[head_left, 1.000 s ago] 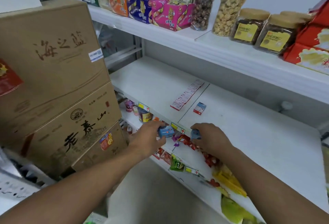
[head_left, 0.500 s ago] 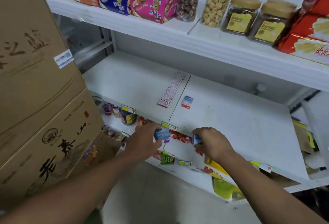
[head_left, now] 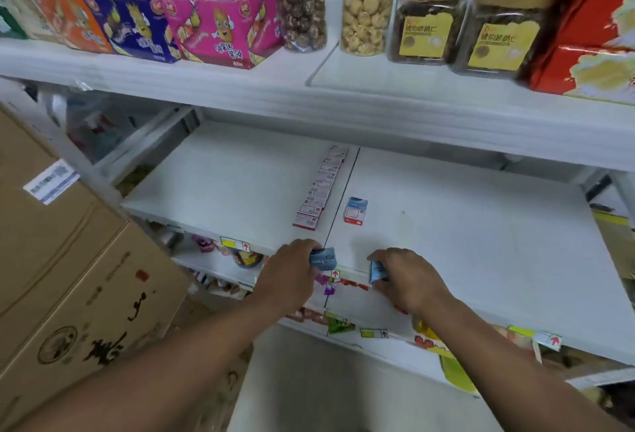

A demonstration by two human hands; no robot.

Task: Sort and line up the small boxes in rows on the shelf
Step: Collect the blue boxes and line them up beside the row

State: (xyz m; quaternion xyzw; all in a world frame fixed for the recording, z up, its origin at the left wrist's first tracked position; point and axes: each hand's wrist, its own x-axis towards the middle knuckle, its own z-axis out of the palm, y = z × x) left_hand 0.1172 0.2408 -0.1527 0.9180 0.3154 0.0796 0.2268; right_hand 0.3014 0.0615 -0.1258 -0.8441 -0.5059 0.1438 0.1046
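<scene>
Shelf (head_left: 464, 242) work is partly done: one row of red-and-white boxes (head_left: 321, 187) stands lined, one blue box (head_left: 356, 211) beside it. Left hand (head_left: 292, 277) and right hand (head_left: 405, 280) each pinch a blue box, not yet placed.

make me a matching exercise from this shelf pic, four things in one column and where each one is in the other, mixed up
Things:
1. row of red and white boxes
2. single blue and white box
3. pink snack carton
4. cardboard cartons

Places:
A. upper shelf, left of the jars
B. stacked at the far left, beside the shelving
C. middle shelf, left of the board seam
D. alone on the middle shelf, right of the seam

Pairs: 1-C, 2-D, 3-A, 4-B
</scene>
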